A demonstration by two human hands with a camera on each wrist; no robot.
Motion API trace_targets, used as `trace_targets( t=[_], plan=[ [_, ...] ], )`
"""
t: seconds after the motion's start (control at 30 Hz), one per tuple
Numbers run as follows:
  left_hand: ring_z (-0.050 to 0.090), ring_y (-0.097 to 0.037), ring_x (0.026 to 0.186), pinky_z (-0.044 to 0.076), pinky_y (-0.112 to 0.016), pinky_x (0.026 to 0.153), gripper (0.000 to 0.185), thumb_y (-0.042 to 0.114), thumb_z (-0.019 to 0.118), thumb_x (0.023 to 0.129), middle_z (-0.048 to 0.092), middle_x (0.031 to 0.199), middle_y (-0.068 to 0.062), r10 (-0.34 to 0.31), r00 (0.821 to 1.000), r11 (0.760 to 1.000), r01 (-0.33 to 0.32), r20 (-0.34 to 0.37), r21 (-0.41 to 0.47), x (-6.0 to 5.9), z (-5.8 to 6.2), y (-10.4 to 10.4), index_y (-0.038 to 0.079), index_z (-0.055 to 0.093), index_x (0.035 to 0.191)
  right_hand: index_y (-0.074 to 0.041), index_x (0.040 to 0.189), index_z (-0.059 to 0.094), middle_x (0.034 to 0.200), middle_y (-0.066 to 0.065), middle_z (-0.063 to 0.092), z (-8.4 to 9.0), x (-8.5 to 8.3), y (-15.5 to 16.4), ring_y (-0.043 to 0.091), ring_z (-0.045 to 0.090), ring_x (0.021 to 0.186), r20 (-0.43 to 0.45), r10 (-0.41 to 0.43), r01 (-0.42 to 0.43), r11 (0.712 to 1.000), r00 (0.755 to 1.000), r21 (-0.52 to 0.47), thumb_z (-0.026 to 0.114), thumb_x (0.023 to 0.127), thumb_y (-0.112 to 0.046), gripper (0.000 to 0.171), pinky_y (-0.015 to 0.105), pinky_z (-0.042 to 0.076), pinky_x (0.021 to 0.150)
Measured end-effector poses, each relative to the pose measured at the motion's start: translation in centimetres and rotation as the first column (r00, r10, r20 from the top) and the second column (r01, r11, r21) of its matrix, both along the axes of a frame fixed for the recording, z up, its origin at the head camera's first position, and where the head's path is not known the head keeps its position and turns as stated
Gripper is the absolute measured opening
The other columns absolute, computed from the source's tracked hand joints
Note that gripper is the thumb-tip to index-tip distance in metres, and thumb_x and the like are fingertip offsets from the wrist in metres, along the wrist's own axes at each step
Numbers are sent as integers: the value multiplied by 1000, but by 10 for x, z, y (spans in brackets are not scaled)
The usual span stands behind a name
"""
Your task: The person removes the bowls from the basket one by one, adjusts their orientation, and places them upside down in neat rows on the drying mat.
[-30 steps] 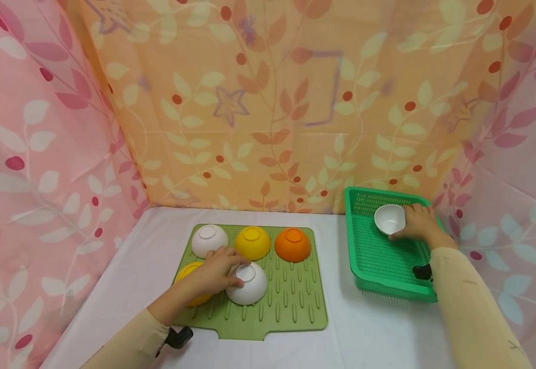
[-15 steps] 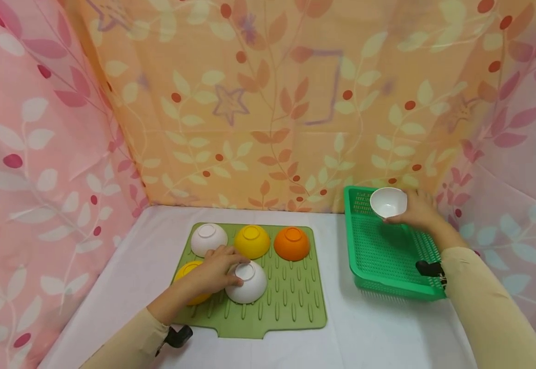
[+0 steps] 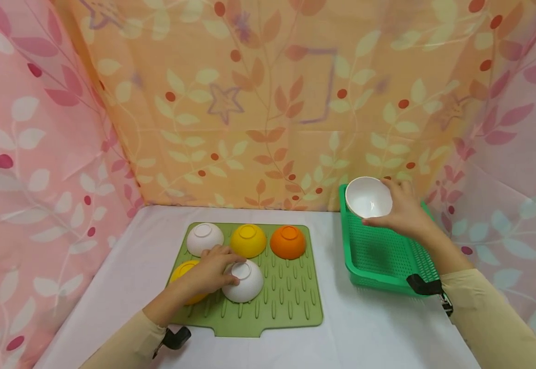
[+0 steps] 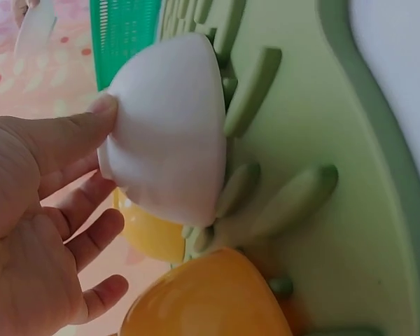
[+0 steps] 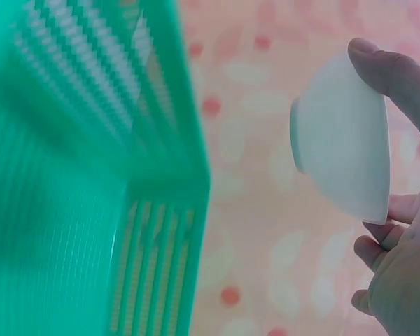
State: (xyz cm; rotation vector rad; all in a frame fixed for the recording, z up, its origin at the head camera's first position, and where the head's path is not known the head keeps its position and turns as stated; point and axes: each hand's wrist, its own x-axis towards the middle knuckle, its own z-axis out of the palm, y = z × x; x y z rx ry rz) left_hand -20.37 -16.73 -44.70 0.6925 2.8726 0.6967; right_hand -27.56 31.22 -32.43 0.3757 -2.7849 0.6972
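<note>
Holding a small white bowl [image 3: 368, 197] in the air above the far end of the green basket [image 3: 378, 256], right hand [image 3: 399, 210] fingers curl round its rim, mouth facing left toward the mat [image 3: 291, 302]; left hand [image 3: 208, 271] fingers grip an upturned white bowl [image 3: 245, 284] there.
</note>
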Motion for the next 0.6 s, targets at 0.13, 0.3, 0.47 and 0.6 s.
trace_targets(
  t=[0.13,0.3,0.47,0.6],
  plan=[
    [46,-17,107,27,-45,91,49,31,85,84,61,110,7,27,1000,1000,-27,0,-11,2,1,1,20,72,130,0,152,39,142,29,36,-5,24,-28,49,29,132,-36,60,-62,998,998,-29,99,61,-43,117,70,26,99],
    [46,-17,106,29,-43,88,49,32,86,83,60,110,7,57,998,998,-57,-14,-32,3,0,3,21,73,128,0,152,41,142,25,38,-23,47,-58,45,31,133,-56,116,-118,992,992,-34,101,58,-41,119,67,34,97],
    [47,-18,108,29,-46,92,48,30,86,83,61,110,6,61,998,998,-61,-3,-18,3,0,4,19,73,128,-2,151,44,142,20,40,-44,61,-80,42,31,133,-64,167,-170,984,984,-46,101,56,-43,118,63,34,99],
    [48,-18,108,29,-48,94,48,30,86,83,63,112,6,54,999,998,-54,3,-9,3,2,4,18,72,128,-2,150,44,141,20,42,-55,69,-93,41,31,134,-94,212,-216,976,973,-40,101,54,-43,119,62,31,103]
  ],
)
